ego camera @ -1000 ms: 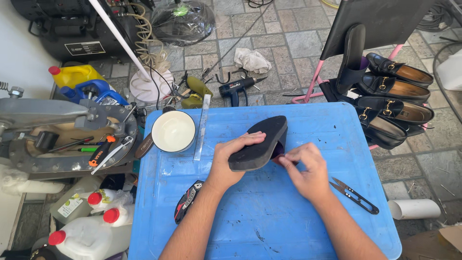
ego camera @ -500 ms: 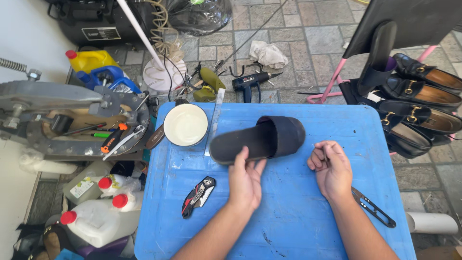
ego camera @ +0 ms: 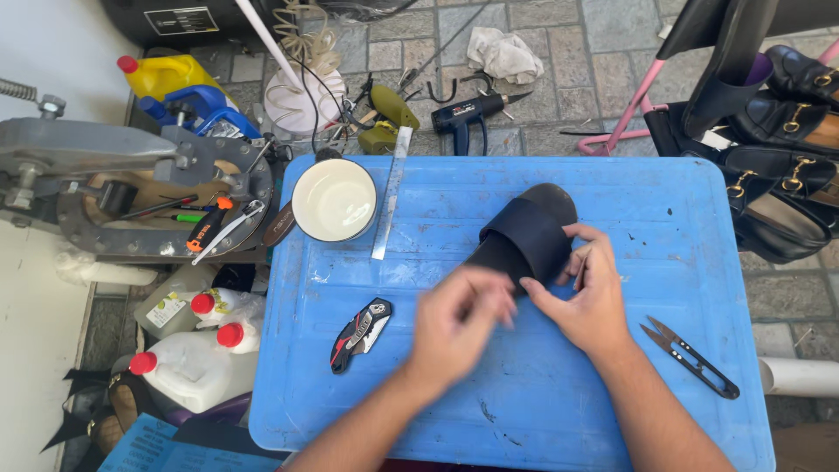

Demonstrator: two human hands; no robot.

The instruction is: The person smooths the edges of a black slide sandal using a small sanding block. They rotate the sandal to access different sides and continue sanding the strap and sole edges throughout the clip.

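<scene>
Centrally, a black slide sandal (ego camera: 524, 236) lies on the blue plastic table (ego camera: 682, 210), its toe end pointing toward the far right and its broad strap uppermost. The right hand (ego camera: 587, 301) grips the sandal at the strap's near edge, fingers curled over it and thumb alongside. The left hand (ego camera: 459, 328) hangs just in front of the sandal's heel end, motion-blurred; its fingers are loosely bent, and whether they touch the sole cannot be told. The left hand covers the sandal's heel from the camera. On the table's far left stands a round cream bowl (ego camera: 334, 199), with a clear ruler (ego camera: 391, 197) lying just beside it. A folding knife with red and black handle (ego camera: 360, 333) lies near the left hand; black thread snips (ego camera: 690, 357) lie to the right, apart from the right wrist. Off the table, a metal machine (ego camera: 105, 188) stands to the left, white jugs with red caps (ego camera: 188, 363) below it, a dark blue heat gun (ego camera: 472, 114) on the paving beyond, and black loafers on a rack (ego camera: 778, 166) to the right.
</scene>
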